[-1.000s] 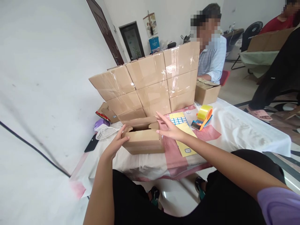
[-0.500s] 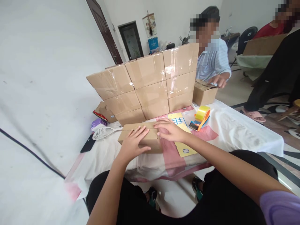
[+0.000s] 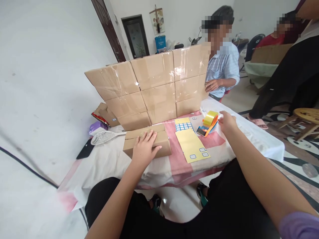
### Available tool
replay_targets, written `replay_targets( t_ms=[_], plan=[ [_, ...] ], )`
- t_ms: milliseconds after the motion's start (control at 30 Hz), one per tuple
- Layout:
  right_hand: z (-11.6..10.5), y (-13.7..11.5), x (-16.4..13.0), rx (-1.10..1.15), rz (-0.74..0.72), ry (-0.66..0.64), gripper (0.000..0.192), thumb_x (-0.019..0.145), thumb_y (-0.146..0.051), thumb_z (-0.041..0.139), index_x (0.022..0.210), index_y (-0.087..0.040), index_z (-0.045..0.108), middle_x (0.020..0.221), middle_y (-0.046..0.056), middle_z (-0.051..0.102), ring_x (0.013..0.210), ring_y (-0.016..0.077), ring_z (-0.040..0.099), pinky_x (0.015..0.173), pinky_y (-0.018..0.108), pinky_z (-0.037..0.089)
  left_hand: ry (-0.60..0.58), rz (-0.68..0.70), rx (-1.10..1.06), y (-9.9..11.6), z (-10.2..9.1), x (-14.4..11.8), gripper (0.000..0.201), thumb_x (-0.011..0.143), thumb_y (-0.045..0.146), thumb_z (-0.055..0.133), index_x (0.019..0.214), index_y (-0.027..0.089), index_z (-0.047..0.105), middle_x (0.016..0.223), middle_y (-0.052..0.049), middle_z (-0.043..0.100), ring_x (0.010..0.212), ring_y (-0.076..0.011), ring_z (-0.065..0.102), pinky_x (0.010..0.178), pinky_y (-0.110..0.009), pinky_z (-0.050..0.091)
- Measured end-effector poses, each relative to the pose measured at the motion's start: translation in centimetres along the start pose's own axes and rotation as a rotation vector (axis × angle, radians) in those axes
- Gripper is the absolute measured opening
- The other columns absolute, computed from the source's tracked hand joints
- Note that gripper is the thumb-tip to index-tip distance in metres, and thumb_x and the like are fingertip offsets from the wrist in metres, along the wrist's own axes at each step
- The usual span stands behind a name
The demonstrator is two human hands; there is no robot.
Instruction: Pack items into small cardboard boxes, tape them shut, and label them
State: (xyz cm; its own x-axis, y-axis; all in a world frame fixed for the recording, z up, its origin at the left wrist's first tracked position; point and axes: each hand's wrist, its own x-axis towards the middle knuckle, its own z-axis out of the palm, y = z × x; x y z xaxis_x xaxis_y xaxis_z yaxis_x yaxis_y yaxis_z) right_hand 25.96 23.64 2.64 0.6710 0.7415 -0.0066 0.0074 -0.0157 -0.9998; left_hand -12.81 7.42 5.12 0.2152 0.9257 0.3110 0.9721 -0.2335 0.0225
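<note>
Two hands are at work, yours both. Your left hand [image 3: 145,149] lies flat on the closed cardboard box [image 3: 147,143] at the middle of the frame, fingers spread and pressing the flaps down, gripping nothing. Your right hand [image 3: 226,121] is just right of the tape dispenser [image 3: 208,123], right of centre; its fingers curl toward the roll, but whether they have closed on it you cannot tell from here.

That box looks light and stiff, thin card that would dent under a hard squeeze, and its flaps would likely spring up if let go. Take it by the two short ends or hold it flat from above. The dispenser is hard plastic with a toothed edge; judge the handle the safest hold.

Half a second ago both hands sat on the box lid; now the right one has gone to the dispenser. The yellow label sheets [image 3: 191,144] lie between box and dispenser on the cloth-covered surface [image 3: 251,139], and the taped box stack [image 3: 154,86] stands behind. Another person's hand [image 3: 211,85] rests beside the stack.
</note>
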Motion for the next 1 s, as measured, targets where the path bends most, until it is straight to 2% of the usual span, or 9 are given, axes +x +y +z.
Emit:
replay_targets(
  t_ms=[100,200,367,500,667,767,900,1000],
  plan=[
    [1.5,1.1,-0.4,0.065,0.187,-0.119,0.014,0.079,-0.025,0.06,0.089,-0.019,0.052,0.077,0.005,0.062,0.074,0.0239,0.07,0.064,0.04,0.061,0.013,0.011,-0.048,-0.2,0.1,0.0,0.06,0.094,0.042,0.061,0.148,0.02,0.053,0.157,-0.013,0.049,0.146,-0.0396,0.042,0.116,-0.063,0.033],
    [2.9,1.8,-1.5,0.093,0.191,-0.131,0.021,0.074,-0.023,0.07,0.09,-0.018,0.057,0.077,0.004,0.065,0.069,0.022,0.069,0.056,0.033,0.059,0.053,0.015,-0.093,-0.4,0.5,-0.1,0.059,0.093,0.042,0.061,0.148,0.023,0.053,0.156,-0.013,0.049,0.146,-0.0408,0.043,0.117,-0.064,0.031],
    [3.0,2.8,-2.5,0.115,0.09,-0.176,0.02,0.072,-0.019,0.072,0.09,-0.016,0.064,0.08,0.005,0.07,0.069,0.0178,0.068,0.052,0.025,0.056,0.075,0.024,-0.104,-0.4,0.9,-0.2,0.061,0.093,0.043,0.06,0.149,0.023,0.051,0.157,-0.014,0.048,0.145,-0.0413,0.043,0.117,-0.062,0.029],
    [2.5,3.5,-3.3,0.162,-0.043,-0.271,0.021,0.078,-0.029,0.072,0.094,-0.015,0.067,0.082,0.006,0.073,0.072,0.0171,0.069,0.056,0.024,0.057,0.11,0.063,-0.062,-0.3,0.9,-0.3,0.06,0.095,0.045,0.055,0.15,0.023,0.049,0.157,-0.013,0.05,0.144,-0.0395,0.044,0.117,-0.059,0.029],
    [3.5,2.5,-5.1,0.221,-0.145,-0.257,0.029,0.084,-0.042,0.069,0.093,-0.016,0.062,0.077,0.006,0.071,0.068,0.0169,0.07,0.058,0.025,0.056,0.115,0.08,-0.058,-0.6,0.8,-0.4,0.061,0.095,0.047,0.055,0.15,0.02,0.05,0.155,-0.014,0.051,0.142,-0.0398,0.044,0.114,-0.059,0.031],
    [4.3,0.5,-7.9,0.307,-0.2,-0.382,0.043,0.087,-0.059,0.064,0.095,-0.017,0.061,0.077,0.006,0.072,0.066,0.018,0.07,0.059,0.028,0.057,0.148,0.088,-0.084,-0.8,0.6,-0.4,0.058,0.094,0.047,0.056,0.148,0.023,0.052,0.155,-0.012,0.052,0.141,-0.0384,0.047,0.115,-0.057,0.03],
    [4.4,-1.7,-13.9,0.314,-0.222,-0.637,0.059,0.092,-0.075,0.045,0.087,-0.019,0.064,0.075,0.007,0.071,0.074,0.0223,0.072,0.066,0.033,0.061,0.261,0.194,-0.149,-0.4,-0.4,-0.8,0.043,0.099,0.038,0.05,0.138,0.024,0.06,0.151,-0.01,0.057,0.14,-0.0322,0.049,0.12,-0.052,0.025],
    [4.0,-2.0,-18.6,0.27,-0.232,-0.732,0.06,0.093,-0.077,0.043,0.084,-0.022,0.065,0.077,0.006,0.071,0.082,0.0241,0.072,0.072,0.035,0.062,0.266,0.285,-0.267,1.3,-0.9,-1.5,0.033,0.098,0.037,0.054,0.125,0.024,0.068,0.13,-0.01,0.07,0.123,-0.0297,0.06,0.11,-0.047,0.037]
  ],
)
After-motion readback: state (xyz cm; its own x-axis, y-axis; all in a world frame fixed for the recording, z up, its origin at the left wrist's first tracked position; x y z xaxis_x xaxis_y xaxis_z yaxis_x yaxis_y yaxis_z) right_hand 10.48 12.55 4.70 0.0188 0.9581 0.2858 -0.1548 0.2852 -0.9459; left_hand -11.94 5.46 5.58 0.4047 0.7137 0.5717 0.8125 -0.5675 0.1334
